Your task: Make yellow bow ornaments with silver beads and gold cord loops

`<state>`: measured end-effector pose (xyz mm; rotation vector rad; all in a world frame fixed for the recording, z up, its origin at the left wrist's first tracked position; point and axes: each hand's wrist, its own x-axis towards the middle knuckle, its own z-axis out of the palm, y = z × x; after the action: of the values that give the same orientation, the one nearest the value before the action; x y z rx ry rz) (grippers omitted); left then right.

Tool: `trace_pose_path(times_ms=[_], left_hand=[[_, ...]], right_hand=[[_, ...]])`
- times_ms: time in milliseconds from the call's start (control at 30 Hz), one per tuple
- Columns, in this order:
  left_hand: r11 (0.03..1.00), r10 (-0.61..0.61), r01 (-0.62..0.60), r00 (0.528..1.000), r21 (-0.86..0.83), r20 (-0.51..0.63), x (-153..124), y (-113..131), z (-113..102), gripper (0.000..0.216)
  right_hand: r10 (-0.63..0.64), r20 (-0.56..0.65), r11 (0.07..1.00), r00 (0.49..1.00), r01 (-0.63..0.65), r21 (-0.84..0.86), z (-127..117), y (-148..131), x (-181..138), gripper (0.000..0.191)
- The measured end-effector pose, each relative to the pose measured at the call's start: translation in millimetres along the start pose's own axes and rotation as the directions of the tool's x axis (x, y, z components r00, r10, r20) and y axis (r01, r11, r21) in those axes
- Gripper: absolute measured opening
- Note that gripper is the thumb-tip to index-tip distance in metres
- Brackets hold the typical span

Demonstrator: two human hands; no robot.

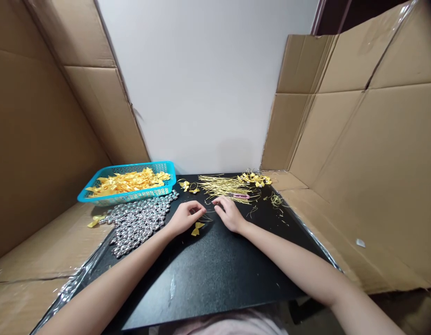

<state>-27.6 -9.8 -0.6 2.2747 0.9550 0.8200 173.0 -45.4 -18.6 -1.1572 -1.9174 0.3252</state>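
My left hand [187, 217] is closed in a pinch over the black table, with thin cord [208, 218] at its fingertips. Facing it, a short gap away, my right hand [229, 214] has its fingers curled towards the thumb, where a strand of the cord reaches. The exact grip is too small to see clearly. Just below my left fingertips lies a yellow ribbon bow [197, 228]. Beyond my right hand, a pink thread snipper [239, 196] rests on a spread of gold cords [220, 185].
At the left, a blue basket [155, 192] holds many yellow bows, with silver beads [140, 223] spread before it. Bows with cords [255, 178] lie at the back right, near a tangle of cord [276, 200]. Cardboard walls [375, 153] flank the black table [201, 284].
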Motion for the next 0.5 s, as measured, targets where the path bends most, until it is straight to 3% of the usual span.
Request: trace_pose_path(times_ms=[167,333,500], left_hand=[[0.981,-0.055,0.044,0.997,-0.189,-0.050,0,4,0,0.026],[0.947,-0.063,0.050,0.998,-0.317,-0.031,-3,13,6,0.027],[0.922,-0.066,0.066,0.998,-0.381,0.012,-5,16,11,0.027]], right_hand=[[0.164,-0.072,0.924,0.984,-0.127,0.362,2,0,0,0.017],[0.268,-0.033,0.723,0.963,-0.178,0.668,12,-15,-3,0.022],[0.375,0.056,0.513,0.925,-0.257,0.819,17,-24,-5,0.025]])
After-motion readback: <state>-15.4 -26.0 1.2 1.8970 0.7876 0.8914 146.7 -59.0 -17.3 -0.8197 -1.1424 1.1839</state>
